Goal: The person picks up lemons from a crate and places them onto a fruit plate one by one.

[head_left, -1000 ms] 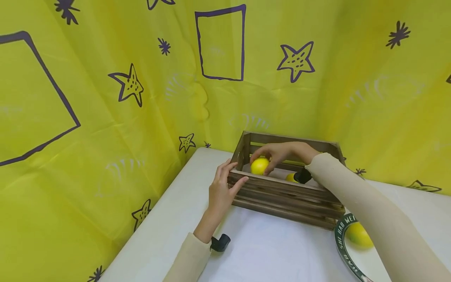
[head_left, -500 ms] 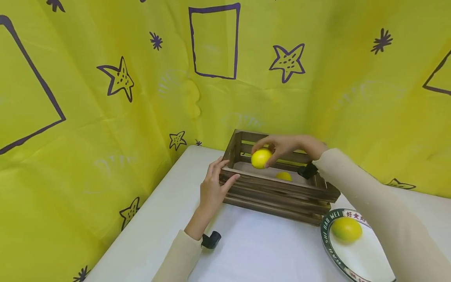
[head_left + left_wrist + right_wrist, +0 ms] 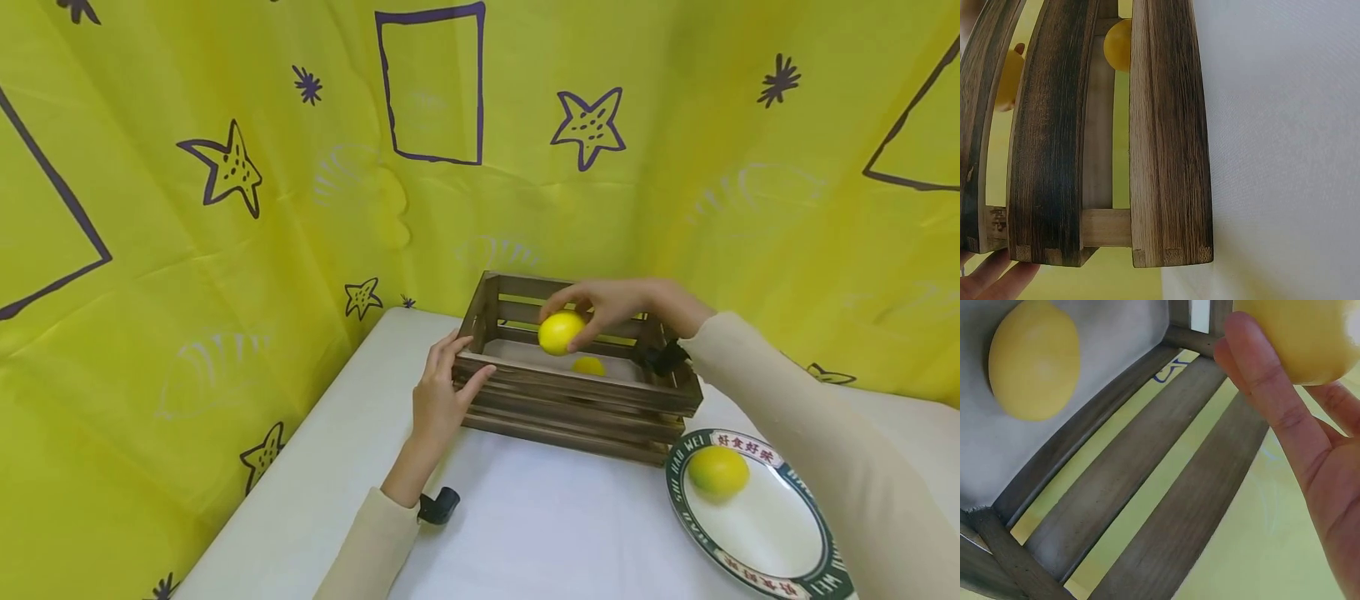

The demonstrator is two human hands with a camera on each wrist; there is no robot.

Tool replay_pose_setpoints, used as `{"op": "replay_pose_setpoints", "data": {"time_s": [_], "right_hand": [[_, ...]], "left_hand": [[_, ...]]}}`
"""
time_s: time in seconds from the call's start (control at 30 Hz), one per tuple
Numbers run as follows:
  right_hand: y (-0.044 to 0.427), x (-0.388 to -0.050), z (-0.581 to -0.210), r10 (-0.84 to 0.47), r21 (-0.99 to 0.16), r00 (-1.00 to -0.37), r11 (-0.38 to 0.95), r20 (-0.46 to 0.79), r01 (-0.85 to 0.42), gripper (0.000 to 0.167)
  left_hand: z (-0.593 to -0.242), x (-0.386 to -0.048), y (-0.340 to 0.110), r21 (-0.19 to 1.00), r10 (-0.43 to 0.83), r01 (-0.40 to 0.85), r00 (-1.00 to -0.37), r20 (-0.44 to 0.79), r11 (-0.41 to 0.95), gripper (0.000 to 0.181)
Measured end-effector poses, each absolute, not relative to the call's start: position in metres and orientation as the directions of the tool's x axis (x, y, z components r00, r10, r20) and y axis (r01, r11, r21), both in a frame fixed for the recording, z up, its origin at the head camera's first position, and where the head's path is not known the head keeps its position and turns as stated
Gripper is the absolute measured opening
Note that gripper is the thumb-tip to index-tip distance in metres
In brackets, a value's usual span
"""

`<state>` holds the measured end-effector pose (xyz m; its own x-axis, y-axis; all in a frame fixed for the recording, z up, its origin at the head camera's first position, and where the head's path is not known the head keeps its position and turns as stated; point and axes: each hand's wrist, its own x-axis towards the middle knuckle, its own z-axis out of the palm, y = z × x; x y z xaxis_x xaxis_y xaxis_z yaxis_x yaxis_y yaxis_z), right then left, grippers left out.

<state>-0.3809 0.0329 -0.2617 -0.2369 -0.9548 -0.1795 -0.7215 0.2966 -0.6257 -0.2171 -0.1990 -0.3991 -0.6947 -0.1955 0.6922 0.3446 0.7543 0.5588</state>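
Observation:
My right hand (image 3: pixel 611 307) holds a lemon (image 3: pixel 561 332) between thumb and fingers, raised inside the slatted wooden crate (image 3: pixel 570 404). In the right wrist view the fingers (image 3: pixel 1272 394) curl under that lemon (image 3: pixel 1304 337). A second lemon (image 3: pixel 1035 359) lies on the crate's floor, partly hidden by the front slats in the head view. My left hand (image 3: pixel 437 400) grips the crate's left front corner, thumb on the front slat and fingers over the left end. The left wrist view shows its fingertips (image 3: pixel 1013 281) at the crate's lower corner.
A white oval plate (image 3: pixel 765 525) with a green lettered rim stands right of the crate, bearing another lemon (image 3: pixel 718 472). My right sleeve (image 3: pixel 817 433) crosses over the plate's right side. A yellow patterned curtain (image 3: pixel 517 208) hangs behind the white table (image 3: pixel 540 517).
My right hand has lifted the lemon off the crate floor, uncovering more of the lemon below. The left hand keeps its grip on the crate. The head view has shifted rightward, revealing more plate.

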Motion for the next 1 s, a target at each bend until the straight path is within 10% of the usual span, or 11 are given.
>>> {"op": "replay_pose_setpoints", "data": {"time_s": [1.0], "right_hand": [[0.091,-0.351,-0.256,-0.969,-0.682,-0.239,0.212,-0.055,-0.7,0.05]], "left_hand": [[-0.399,-0.216,-0.199,0.575,-0.206,0.351,-0.695,0.689,0.739,0.052]]}}
